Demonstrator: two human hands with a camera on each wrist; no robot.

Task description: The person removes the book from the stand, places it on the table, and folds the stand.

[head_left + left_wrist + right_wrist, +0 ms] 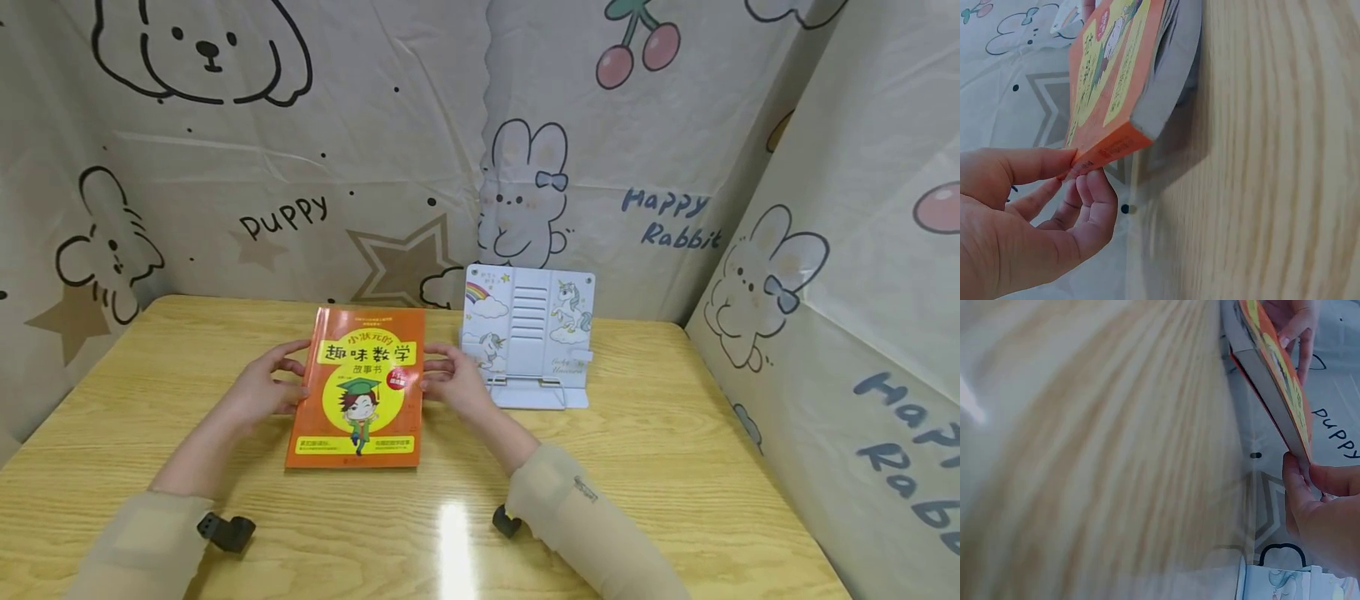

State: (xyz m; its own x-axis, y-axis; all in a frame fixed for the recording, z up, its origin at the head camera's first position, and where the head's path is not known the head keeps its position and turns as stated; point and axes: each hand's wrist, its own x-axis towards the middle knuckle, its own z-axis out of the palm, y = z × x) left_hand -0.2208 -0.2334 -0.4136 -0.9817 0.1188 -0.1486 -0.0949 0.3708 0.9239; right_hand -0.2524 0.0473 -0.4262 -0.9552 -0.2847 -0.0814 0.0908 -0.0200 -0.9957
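An orange and yellow paperback book [358,358], with a cartoon child in a green graduation cap on its cover, is held between both hands. On the spine side my left hand [258,387] pinches the edge; the left wrist view shows thumb and fingers of that left hand [1035,231] at the spine corner. My right hand [459,385] grips the opposite edge, its thumb over the cover and fingers behind in the right wrist view. The book [1107,94] leans with its cover facing up toward the head camera, and casts a shadow on the wood.
A white book stand [528,333] with unicorn and rainbow pictures stands just right of the right hand, its metal clips at the bottom. The wooden table [645,467] is bordered at the back and sides by a cloth [420,150] printed with rabbits and stars.
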